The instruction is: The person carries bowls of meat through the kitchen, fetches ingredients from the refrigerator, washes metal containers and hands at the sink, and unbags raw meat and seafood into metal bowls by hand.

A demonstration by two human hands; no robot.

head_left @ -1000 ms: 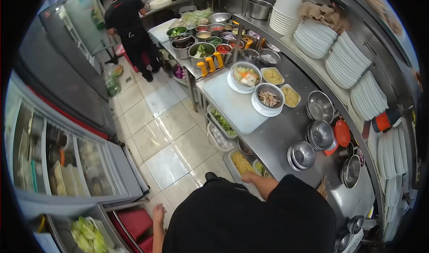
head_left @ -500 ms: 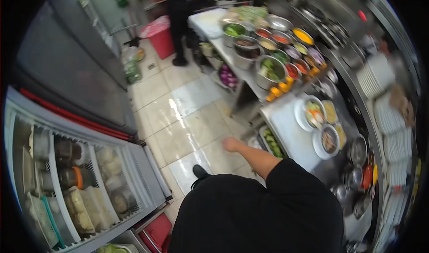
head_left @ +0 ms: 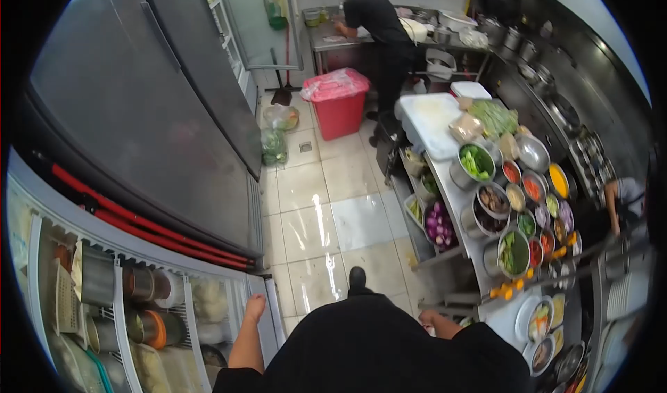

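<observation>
My left hand (head_left: pixel 256 307) hangs at my side with its fingers curled in, beside the open fridge door; nothing shows in it. Close to my right hip is my right hand (head_left: pixel 433 319), its fingers closed and partly hidden by my body. A small whitish patch shows at its fingers, too small to name. The right hand is nearest the prep counter (head_left: pixel 505 314), where a white plate with a bowl of cut vegetables (head_left: pixel 539 321) stands. Beyond that sit several metal pots, one holding leafy greens (head_left: pixel 514 253).
A glass-door fridge (head_left: pixel 187 282) with containers is at left, below tall grey fridges (head_left: pixel 104 80). Ahead, a red bin (head_left: pixel 339 108) and plastic bags (head_left: pixel 274 146) stand on the tiled floor (head_left: pixel 306 219). A co-worker (head_left: pixel 382 25) leans over the back counter; another person's arm (head_left: pixel 613 209) shows at right.
The view has shifted forward and left, so the counter sits further right and the co-worker shows more fully. My right hand has swung back to my hip; my left hand has come into view.
</observation>
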